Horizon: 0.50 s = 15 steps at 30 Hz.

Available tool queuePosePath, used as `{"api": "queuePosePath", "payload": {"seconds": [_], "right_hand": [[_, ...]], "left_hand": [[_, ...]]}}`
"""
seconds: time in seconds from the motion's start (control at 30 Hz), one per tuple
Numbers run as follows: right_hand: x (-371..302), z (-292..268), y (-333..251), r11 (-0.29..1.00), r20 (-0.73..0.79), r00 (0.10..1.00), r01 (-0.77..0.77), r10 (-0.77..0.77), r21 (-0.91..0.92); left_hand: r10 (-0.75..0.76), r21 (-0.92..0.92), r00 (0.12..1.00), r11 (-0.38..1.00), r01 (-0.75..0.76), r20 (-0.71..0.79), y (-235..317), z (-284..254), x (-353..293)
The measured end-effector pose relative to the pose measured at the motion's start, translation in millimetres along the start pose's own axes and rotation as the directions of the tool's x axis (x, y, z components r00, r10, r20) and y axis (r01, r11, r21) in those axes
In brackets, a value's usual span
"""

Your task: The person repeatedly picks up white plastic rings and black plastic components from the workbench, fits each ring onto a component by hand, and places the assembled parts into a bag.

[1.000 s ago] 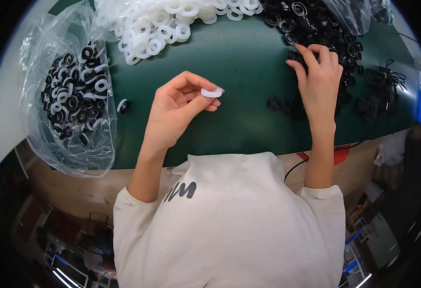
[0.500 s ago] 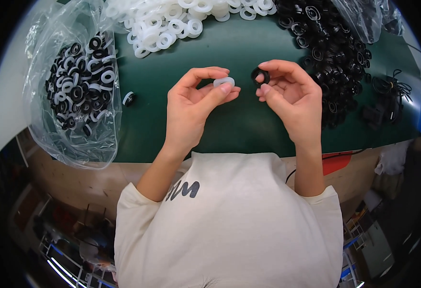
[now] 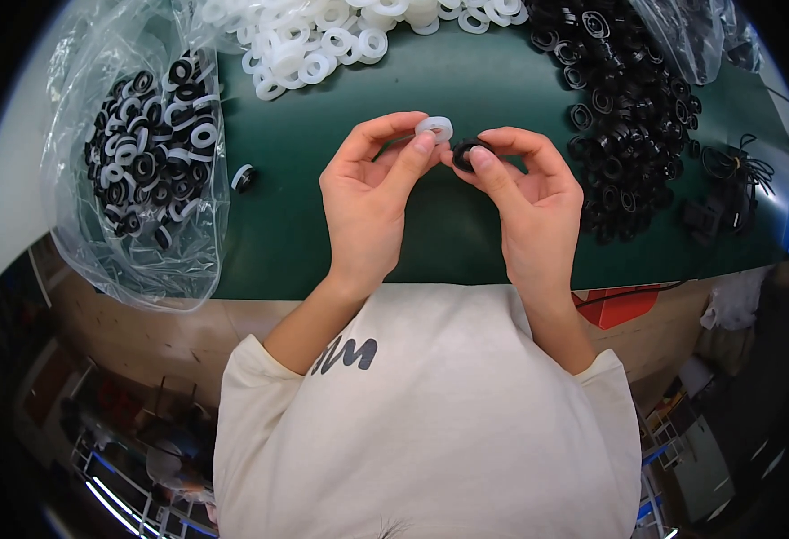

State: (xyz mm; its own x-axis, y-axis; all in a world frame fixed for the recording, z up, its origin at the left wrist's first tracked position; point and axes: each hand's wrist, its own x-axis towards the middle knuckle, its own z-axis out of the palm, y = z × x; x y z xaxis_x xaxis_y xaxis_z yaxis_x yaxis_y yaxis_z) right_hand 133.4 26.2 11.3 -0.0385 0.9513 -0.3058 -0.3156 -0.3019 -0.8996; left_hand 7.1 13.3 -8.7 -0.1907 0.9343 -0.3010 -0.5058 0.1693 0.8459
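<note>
Between the thumb and fingers of my left hand (image 3: 372, 184) is a white ring (image 3: 435, 128), tilted so that its hole shows. My right hand (image 3: 531, 193) pinches a black ring (image 3: 468, 155) just to the right of it. The two rings are close together but apart above the green table (image 3: 296, 225), and the fingertips of both hands nearly meet. Part of the black ring is covered by my right thumb.
A clear plastic bag (image 3: 206, 274) at left holds many joined black-and-white rings; one joined pair (image 3: 243, 178) lies beside it. Loose white rings (image 3: 314, 66) are heaped at the back, black rings (image 3: 628, 135) at right. A coiled black cable (image 3: 738, 166) lies farther right.
My right hand has moved left with the black ring, toward the white ring. My left hand has shifted slightly right and away from me, and the white ring is turned more upright.
</note>
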Motion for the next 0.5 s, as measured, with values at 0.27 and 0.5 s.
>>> {"api": "queuePosePath", "payload": {"seconds": [0.27, 0.5], "right_hand": [[-1, 8, 12, 0.988, -0.113, 0.981, 0.154, -0.156, -0.024], [-1, 9, 17, 0.969, -0.101, 0.963, 0.247, -0.248, -0.023]], "left_hand": [[-0.038, -0.102, 0.998, 0.994, 0.042, 0.04, 0, 11, -12], [0.083, -0.09, 0.993, 0.993, -0.076, 0.079, -4, 10, -14]]}}
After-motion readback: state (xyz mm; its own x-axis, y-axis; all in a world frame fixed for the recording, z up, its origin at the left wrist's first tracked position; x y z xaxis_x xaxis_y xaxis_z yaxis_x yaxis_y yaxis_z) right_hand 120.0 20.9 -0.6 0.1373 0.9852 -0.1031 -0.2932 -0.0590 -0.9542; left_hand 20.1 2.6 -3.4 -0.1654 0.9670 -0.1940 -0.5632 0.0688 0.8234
